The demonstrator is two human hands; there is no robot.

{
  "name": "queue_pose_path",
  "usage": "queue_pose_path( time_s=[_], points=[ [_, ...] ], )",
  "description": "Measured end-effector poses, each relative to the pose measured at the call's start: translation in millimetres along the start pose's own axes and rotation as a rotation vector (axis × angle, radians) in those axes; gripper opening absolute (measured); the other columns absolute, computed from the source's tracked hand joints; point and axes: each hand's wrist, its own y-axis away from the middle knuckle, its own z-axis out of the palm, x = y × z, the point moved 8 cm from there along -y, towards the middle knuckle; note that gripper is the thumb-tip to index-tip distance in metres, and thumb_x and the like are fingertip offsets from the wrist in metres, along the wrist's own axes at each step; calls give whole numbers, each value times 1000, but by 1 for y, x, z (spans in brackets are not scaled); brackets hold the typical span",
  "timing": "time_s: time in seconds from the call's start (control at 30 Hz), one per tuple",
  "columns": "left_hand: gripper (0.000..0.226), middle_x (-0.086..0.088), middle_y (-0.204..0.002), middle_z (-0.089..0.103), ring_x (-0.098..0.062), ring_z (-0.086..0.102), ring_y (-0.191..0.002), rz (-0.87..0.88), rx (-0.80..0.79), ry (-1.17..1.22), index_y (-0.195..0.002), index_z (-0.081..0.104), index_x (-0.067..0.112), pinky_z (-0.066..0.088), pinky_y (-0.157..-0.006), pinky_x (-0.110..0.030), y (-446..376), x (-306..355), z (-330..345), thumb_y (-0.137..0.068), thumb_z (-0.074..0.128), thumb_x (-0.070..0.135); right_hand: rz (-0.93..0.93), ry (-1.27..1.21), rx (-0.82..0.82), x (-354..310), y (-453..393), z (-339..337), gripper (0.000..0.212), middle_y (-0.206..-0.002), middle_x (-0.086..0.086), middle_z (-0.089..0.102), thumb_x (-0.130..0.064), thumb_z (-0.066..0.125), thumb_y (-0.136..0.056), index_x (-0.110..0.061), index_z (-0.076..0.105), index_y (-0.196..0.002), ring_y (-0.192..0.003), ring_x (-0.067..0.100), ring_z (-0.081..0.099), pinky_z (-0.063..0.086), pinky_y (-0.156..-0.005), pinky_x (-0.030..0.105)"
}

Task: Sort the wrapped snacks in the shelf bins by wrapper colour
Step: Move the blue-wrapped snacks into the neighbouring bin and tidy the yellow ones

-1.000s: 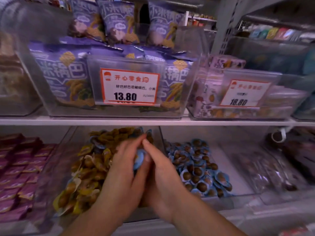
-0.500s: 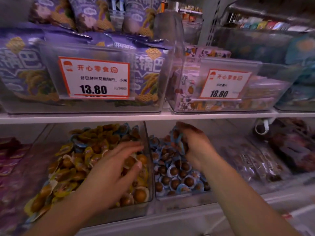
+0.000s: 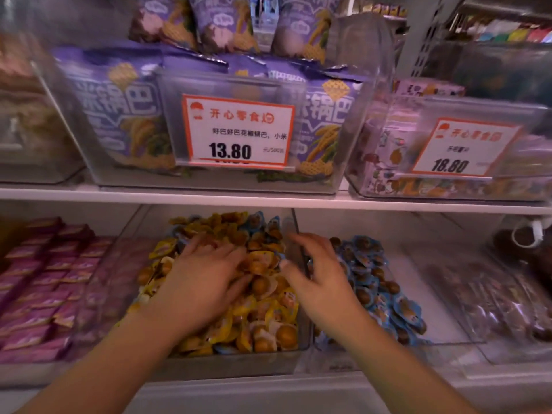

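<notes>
A: What've I got on the head cam rn?

B: Two clear bins side by side on the lower shelf (image 3: 268, 201). Yellow bin (image 3: 239, 364) holds yellow snacks (image 3: 268, 318), w/ a few blue-wrapped ones mixed in at its back edge. Blue bin (image 3: 442, 294), just right of it, holds blue snacks (image 3: 388, 294) piled along its left side; its right part is bare floor.

A: Hands?

B: Left hand (image 3: 203, 282) lies palm-down on the yellow pile, fingers spread and fairly straight, tips toward the back of the bin. Not pinching anything I can see. Right hand (image 3: 322, 282) sits over the wall between the two bins, fingers spread wide and slightly bent, thumb over the yellow side, fingertips over the blue side. Holds nothing visible. Can't tell if it touches the wall.

A: Around them?

B: Pink packs (image 3: 44, 279) in the bin at the left edge of the shelf. Dark packs (image 3: 493, 294), blurred, at the right. Upper shelf: purple bags (image 3: 119, 115) behind a 13.80 tag (image 3: 239, 132), and an 18.80 tag (image 3: 463, 147) on the next bin right.
</notes>
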Motion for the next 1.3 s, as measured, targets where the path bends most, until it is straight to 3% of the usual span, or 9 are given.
queue_pose_path(
  time_s=[0.13, 0.23, 0.33, 0.47, 0.7, 0.9, 1.03, 1.13, 1.3],
  points=[
    [43, -6, -97, 69, -35, 64, -86, -213, 1, -160, -92, 69, 21, 42, -96, -51, 1, -49, -5, -91, 38, 49, 45, -104, 23, 6, 0, 2, 29, -127, -7, 51, -23, 57, -98, -40, 56, -121, -116, -4, 48, 28, -92, -3],
    [47, -13, -113, 66, -39, 63, -97, -296, 45, -141, -109, 68, 14, 42, -98, -52, -3, -55, -14, -89, 44, 50, 93, -275, 92, 9, -2, -3, 28, -122, -9, 60, -24, 46, -103, -46, 63, -105, -113, -10, 52, 36, -101, 10],
    [55, -7, -124, 62, -30, 61, -109, -161, 86, 126, -126, 59, 24, 46, -98, -45, -13, -16, -15, -91, 36, 60, 120, -363, 131, 12, -3, -7, 36, -119, -4, 66, -21, 36, -107, -33, 70, -106, -114, 5, 58, 40, -106, 24],
    [66, 5, -149, 39, -19, 49, -127, 122, -207, 285, -143, 39, 30, 37, -110, -36, -27, 52, 23, -87, 40, 64, 138, -399, 151, 16, -4, -5, 37, -120, 1, 66, -25, 35, -107, -25, 71, -111, -115, 9, 60, 43, -106, 31],
    [32, 0, -115, 55, -25, 59, -100, 89, -180, -11, -118, 54, 29, 47, -82, -37, -35, 4, 14, -89, 50, 43, 94, -382, 149, 18, -6, -3, 30, -117, -10, 64, -32, 39, -105, -41, 67, -101, -112, -2, 56, 39, -104, 23],
    [21, 8, -113, 62, -20, 60, -109, -3, -265, -73, -107, 61, 31, 42, -93, -28, -38, -42, 1, -90, 53, 41, 58, -360, 143, 20, -10, 0, 29, -114, -12, 62, -44, 36, -96, -45, 65, -102, -110, -4, 54, 37, -100, 17],
    [32, 2, -110, 64, -22, 62, -102, 39, -109, 118, -114, 60, 31, 48, -84, -31, -46, -6, -11, -90, 54, 51, 45, -368, 175, 22, -12, 1, 32, -109, -19, 61, -57, 34, -90, -51, 65, -98, -108, -4, 55, 38, -100, 20],
    [48, -1, -119, 60, -25, 60, -108, 14, -266, 228, -128, 52, 30, 49, -90, -36, -51, 31, 15, -88, 55, 57, 30, -383, 190, 24, -13, 2, 33, -108, -18, 62, -58, 34, -89, -51, 66, -96, -109, 0, 57, 41, -102, 26],
    [81, -4, -152, 33, -35, 39, -132, -149, -441, 32, -151, 20, 29, 28, -106, -57, -59, 44, 54, -83, 56, 55, 32, -403, 183, 23, -14, 4, 33, -109, -15, 63, -56, 35, -88, -50, 67, -95, -108, 0, 58, 42, -102, 25]
  ],
)
